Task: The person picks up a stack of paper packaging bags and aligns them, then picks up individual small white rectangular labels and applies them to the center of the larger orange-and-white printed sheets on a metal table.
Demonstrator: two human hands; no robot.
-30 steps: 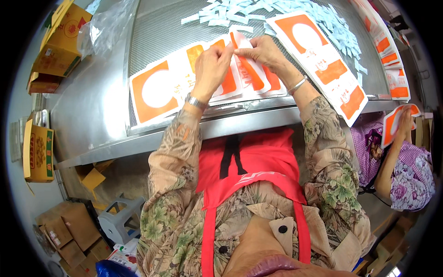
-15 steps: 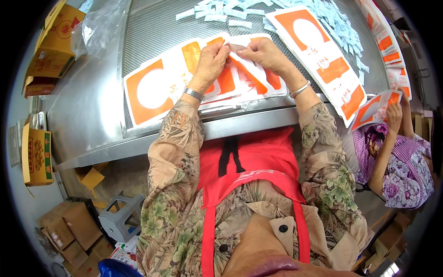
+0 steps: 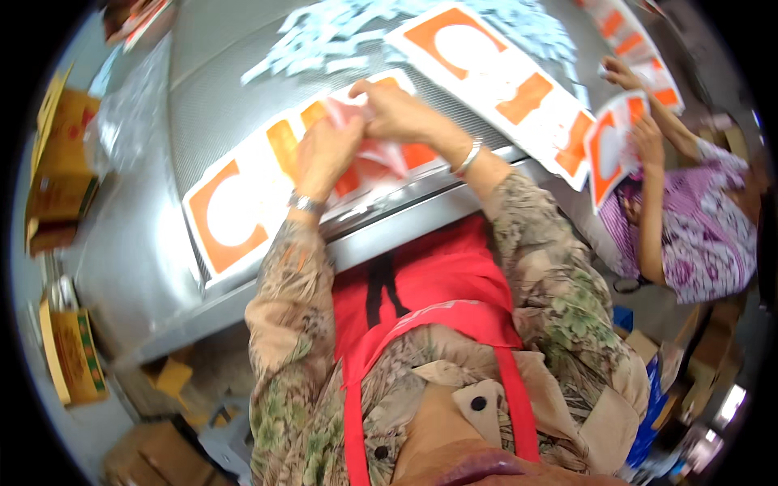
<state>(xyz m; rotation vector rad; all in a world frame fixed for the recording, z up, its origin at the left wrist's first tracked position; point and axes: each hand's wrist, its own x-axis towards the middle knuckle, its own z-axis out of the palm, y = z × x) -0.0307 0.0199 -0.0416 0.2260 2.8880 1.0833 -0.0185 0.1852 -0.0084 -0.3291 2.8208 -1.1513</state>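
My left hand and my right hand are close together over a metal mesh tabletop. Both have their fingers closed on an orange-and-white printed bag, which is smeared by motion and partly hidden behind the fingers. Beneath them, flat bags of the same kind lie fanned out in an overlapping row along the table's near edge. Beyond my right hand is a thick stack of such bags, set at a slant. A heap of small light blue sachets spreads across the far part of the mesh.
To the right a co-worker in a purple patterned top holds a similar bag. More bags line the far right. Crumpled clear plastic lies on the left metal surface, beside yellow cartons. A grey stool stands below left.
The whole view has swung, shifting the table's things leftward and tilting its edge. My hands have come closer together on the bag. The co-worker's far hand has moved off their bag.
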